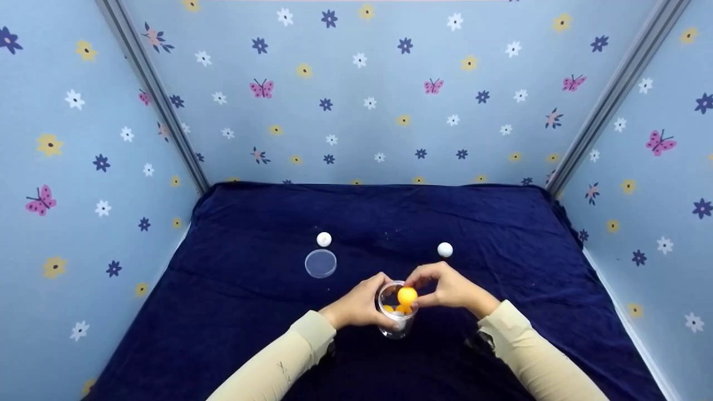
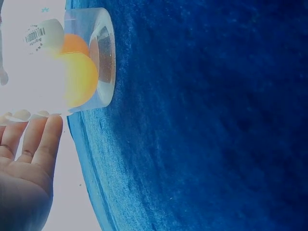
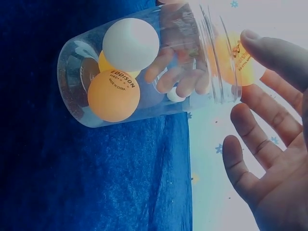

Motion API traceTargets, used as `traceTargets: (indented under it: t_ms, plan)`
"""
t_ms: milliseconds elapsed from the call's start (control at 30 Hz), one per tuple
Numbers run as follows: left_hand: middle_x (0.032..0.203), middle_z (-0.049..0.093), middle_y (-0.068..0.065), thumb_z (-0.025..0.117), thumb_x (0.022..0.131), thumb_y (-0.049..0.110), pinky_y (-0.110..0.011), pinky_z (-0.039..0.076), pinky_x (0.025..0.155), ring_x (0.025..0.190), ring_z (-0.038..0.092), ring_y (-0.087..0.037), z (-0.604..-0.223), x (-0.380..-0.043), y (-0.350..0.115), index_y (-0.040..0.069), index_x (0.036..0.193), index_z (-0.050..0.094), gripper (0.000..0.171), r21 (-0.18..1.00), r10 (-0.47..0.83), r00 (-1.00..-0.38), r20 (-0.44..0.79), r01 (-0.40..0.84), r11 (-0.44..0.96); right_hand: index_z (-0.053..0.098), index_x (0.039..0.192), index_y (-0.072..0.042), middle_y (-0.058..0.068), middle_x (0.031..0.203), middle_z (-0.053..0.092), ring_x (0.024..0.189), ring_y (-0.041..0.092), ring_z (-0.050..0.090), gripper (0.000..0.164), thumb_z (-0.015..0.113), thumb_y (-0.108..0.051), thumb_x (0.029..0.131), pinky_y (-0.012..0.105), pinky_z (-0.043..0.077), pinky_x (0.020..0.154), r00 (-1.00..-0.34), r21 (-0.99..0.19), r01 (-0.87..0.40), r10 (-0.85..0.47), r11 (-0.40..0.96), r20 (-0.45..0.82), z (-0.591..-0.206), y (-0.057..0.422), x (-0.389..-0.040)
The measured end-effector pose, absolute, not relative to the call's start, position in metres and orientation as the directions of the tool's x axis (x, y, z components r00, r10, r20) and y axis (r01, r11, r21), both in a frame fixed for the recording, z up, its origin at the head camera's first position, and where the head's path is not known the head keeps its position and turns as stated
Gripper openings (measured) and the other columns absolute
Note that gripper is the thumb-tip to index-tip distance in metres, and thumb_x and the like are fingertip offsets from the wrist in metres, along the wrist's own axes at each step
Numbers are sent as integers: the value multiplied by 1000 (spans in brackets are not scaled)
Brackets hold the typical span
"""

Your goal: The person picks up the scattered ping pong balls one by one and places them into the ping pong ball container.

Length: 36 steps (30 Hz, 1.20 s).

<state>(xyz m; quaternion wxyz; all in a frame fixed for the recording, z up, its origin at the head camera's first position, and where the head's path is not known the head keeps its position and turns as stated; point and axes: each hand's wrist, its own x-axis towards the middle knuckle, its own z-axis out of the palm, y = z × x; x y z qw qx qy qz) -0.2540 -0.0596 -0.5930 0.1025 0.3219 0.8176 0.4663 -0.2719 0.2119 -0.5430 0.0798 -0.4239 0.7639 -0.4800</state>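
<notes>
Left of the clear jar, and farther from the person than it, a clear round lid lies on the dark blue cloth, with 1 white ball just beyond. The left hand is at the jar's left side, its thumb and fingers curled round the wall. Inside the jar are 3 balls: 1 white and 2 orange — the nearer orange ball reads "EDDISON", "H40+" and "MADE IN CHINA". The left wrist view also shows a barcode at the jar; the small print beside it is too faint to read surely. At the jar's mouth, the right hand pinches another orange ball between thumb and fingers — its dark print is illegible. Beyond the jar, to its right, sits 1 more white ball.
</notes>
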Motion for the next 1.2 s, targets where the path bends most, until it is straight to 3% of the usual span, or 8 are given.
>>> traceTargets:
  t_ms: [300,500,633,1200]
  plan:
    - [127,74,-15,104,68,42,-31,54,104,117,71,-32,-594,-254,-60,4,125,61,80,828,617,-774,138,432,357,80,101,-2,18,99,79,91,17,74,24,93,-2,80,30,63,84,-587,-776,-613,-742,146,325,-542,212,-273]
    - [124,75,-2,105,67,42,-29,54,103,112,70,-18,-592,-253,-59,12,122,61,76,812,607,-781,143,443,380,80,94,2,18,96,79,89,32,73,19,91,6,79,23,59,85,-569,-760,-637,-743,127,353,-541,210,-273]
    - [122,74,2,105,67,41,-29,54,102,110,68,-13,-592,-253,-59,12,122,61,76,811,607,-782,141,443,382,80,94,0,17,95,79,88,30,73,20,90,8,78,24,59,84,-575,-759,-636,-741,138,347,-542,210,-274]
    - [123,74,3,104,67,43,-29,53,102,111,68,-13,-591,-254,-59,11,124,62,78,809,608,-783,129,437,392,80,94,1,16,93,80,86,28,72,19,90,8,79,25,59,84,-577,-750,-642,-745,158,336,-544,211,-275]
